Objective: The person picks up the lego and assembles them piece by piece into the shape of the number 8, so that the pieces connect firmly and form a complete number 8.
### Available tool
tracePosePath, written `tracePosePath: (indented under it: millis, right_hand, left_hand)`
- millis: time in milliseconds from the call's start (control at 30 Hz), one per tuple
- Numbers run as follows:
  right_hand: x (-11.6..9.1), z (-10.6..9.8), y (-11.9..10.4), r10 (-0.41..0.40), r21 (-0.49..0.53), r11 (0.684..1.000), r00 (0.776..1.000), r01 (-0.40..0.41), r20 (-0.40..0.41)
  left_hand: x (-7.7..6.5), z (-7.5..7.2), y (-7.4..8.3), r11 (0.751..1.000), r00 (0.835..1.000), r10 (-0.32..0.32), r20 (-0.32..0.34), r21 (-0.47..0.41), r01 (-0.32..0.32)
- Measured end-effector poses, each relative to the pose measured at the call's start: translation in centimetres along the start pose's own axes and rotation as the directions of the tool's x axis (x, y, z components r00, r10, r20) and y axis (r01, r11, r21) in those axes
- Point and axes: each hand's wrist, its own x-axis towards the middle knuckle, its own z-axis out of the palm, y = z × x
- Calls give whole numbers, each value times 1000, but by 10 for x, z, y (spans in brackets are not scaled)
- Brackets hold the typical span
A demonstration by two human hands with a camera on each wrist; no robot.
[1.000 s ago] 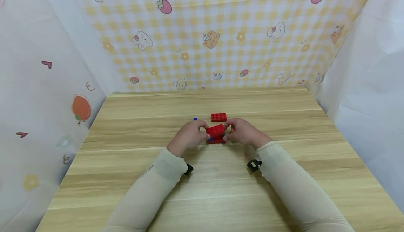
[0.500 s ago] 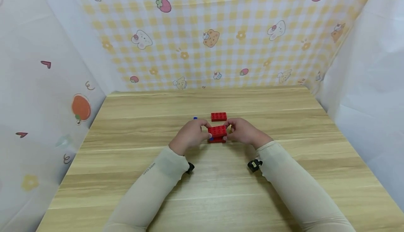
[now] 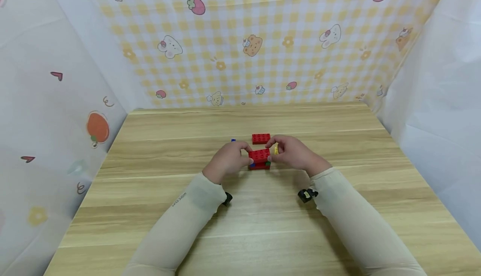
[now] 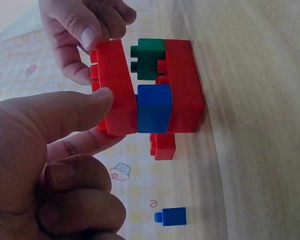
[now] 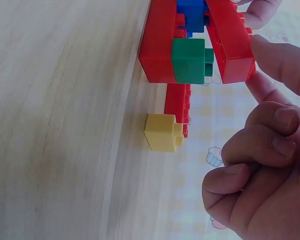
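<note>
A red eight-stud toy brick (image 3: 259, 155) lies over a blue brick (image 4: 155, 107) and a green brick (image 5: 189, 61), which both stand on another red brick (image 4: 187, 90) on the table. My left hand (image 3: 227, 161) pinches the upper red brick at its left end, thumb on the near side. That end sits down at the blue brick, while the right end is raised with a gap above the green brick's studs. My right hand (image 3: 294, 154) has thumb and index finger around the raised right end, its other fingers curled.
Behind the stack lies a third red brick (image 3: 261, 138). A small blue brick (image 3: 233, 140) is at the back left, a yellow brick (image 5: 161, 132) beside the right hand. A checked cloth (image 3: 240, 67) rises behind the wooden table (image 3: 255, 234).
The upper red brick was tilted up to the right and is now nearly level over the stack. My right hand has shifted slightly right, and more of the green and yellow bricks shows.
</note>
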Motion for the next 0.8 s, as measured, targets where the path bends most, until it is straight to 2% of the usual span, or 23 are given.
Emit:
tracePosePath:
  millis: [533,800]
  right_hand:
    - [1,1,1,14,-28,1000,1000,-13,4]
    - [1,4,4,16,-11,1000,1000,-16,5]
  left_hand:
    - [0,0,2,1000,1000,8,2,6,-8]
    - [0,0,2,1000,1000,8,1,11,-8]
